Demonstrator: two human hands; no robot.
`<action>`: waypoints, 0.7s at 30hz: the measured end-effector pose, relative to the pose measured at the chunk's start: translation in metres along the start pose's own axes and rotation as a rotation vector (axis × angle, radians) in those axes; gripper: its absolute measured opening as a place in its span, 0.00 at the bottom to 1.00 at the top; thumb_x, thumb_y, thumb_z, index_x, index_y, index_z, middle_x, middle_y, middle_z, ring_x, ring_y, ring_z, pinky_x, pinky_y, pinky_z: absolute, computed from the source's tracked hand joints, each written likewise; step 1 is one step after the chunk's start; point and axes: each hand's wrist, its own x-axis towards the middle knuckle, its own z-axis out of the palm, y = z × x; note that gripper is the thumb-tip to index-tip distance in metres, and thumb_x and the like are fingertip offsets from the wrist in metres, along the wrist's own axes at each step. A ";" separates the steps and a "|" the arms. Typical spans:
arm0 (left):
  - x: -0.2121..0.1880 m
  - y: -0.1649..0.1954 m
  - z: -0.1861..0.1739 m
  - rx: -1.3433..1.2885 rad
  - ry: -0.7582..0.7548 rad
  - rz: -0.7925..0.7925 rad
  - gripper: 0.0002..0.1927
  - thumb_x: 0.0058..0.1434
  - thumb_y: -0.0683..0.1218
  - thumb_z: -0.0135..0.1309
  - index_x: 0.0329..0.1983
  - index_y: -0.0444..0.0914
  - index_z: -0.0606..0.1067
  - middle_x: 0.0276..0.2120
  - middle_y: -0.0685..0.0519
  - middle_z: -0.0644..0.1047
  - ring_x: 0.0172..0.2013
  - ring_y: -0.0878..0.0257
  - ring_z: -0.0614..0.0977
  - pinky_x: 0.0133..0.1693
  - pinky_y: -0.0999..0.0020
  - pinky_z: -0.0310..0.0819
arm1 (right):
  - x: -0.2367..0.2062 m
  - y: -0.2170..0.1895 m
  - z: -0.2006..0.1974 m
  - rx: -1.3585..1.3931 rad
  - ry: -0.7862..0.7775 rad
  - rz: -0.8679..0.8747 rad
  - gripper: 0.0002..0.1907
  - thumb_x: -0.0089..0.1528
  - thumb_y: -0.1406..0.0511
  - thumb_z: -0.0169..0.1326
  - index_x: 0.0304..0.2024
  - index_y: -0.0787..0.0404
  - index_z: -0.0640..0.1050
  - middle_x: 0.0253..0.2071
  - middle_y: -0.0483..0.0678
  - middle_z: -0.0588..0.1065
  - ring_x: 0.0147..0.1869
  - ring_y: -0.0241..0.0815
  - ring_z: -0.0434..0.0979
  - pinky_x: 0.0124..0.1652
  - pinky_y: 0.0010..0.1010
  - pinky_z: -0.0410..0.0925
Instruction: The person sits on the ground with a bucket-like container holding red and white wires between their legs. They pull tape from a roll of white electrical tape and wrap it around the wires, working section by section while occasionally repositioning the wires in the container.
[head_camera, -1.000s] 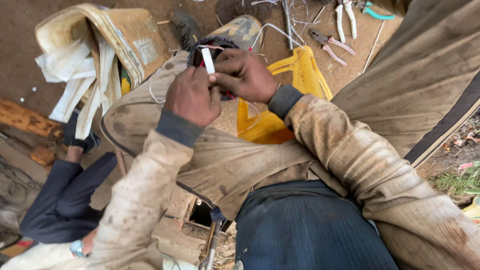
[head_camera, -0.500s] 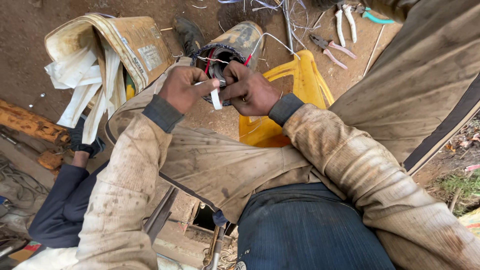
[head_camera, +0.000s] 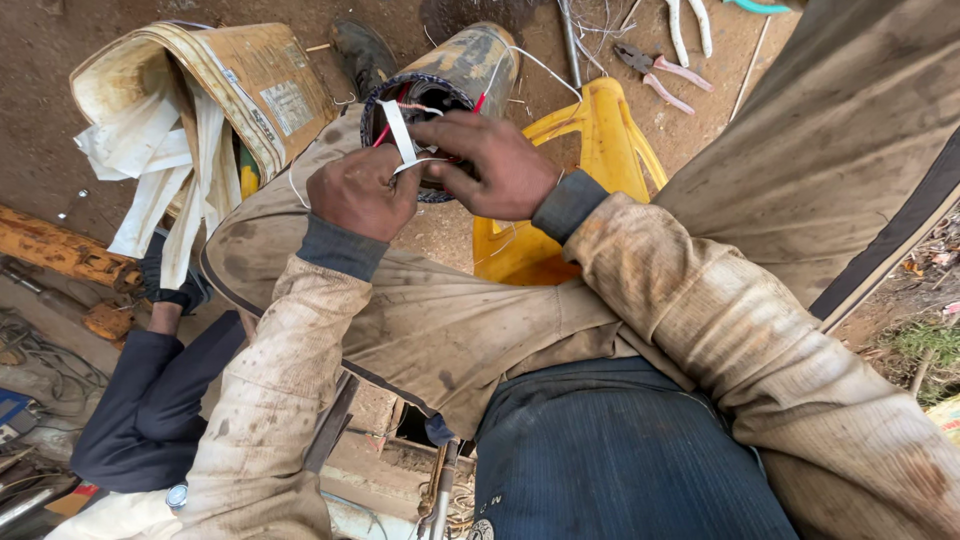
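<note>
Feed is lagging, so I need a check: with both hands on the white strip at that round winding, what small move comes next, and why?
Probably draw the white strip snug. The left hand pinches its lower end, the right hand steadies the round winding, and the strip stands up loose.

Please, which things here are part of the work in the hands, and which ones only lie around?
In the work: left hand, right hand, white strip, round motor winding.

Lying around: yellow plastic stool, pliers, folded sack.
</note>
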 end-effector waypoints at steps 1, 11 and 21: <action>0.000 0.000 0.000 -0.006 -0.001 0.017 0.05 0.60 0.47 0.65 0.33 0.41 0.81 0.27 0.47 0.79 0.27 0.47 0.82 0.29 0.54 0.74 | 0.003 0.000 -0.002 0.044 -0.015 0.005 0.18 0.68 0.65 0.62 0.59 0.64 0.77 0.47 0.55 0.77 0.47 0.50 0.81 0.45 0.37 0.73; 0.000 -0.029 -0.010 -0.549 -0.309 -0.094 0.07 0.66 0.43 0.55 0.40 0.33 0.80 0.31 0.49 0.82 0.31 0.70 0.81 0.35 0.70 0.73 | 0.012 0.008 0.009 0.171 0.068 0.168 0.08 0.65 0.63 0.64 0.43 0.61 0.84 0.37 0.49 0.80 0.39 0.42 0.81 0.39 0.33 0.72; 0.010 -0.039 -0.006 -0.733 -0.420 -0.452 0.15 0.65 0.52 0.61 0.30 0.36 0.80 0.23 0.56 0.79 0.25 0.74 0.75 0.31 0.74 0.70 | -0.005 0.003 -0.001 -0.055 -0.214 -0.039 0.15 0.56 0.72 0.65 0.44 0.54 0.87 0.36 0.50 0.74 0.40 0.48 0.77 0.37 0.38 0.70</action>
